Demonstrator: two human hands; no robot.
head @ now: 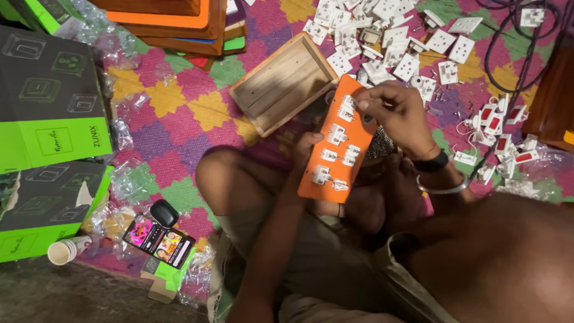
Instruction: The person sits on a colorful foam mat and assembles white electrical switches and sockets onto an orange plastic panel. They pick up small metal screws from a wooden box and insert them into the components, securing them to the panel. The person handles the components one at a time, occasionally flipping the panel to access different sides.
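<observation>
Head view: an orange panel (338,143), fitted with small white socket parts, is held tilted over the lap, its lower edge gripped by the left hand (306,149) while the right hand (397,110) pinches a small fitting at its top end. Slippage seems likely, since the panel is propped only by fingers; loose white sockets (382,42) and an open wooden box (284,81) lie just beyond on the patterned mat (179,113).

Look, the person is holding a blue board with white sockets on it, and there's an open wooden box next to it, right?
Not quite: the board is orange, not blue, as the head view shows. The left hand does hold it, white sockets sit on it, and the open wooden box lies beside it.
</observation>
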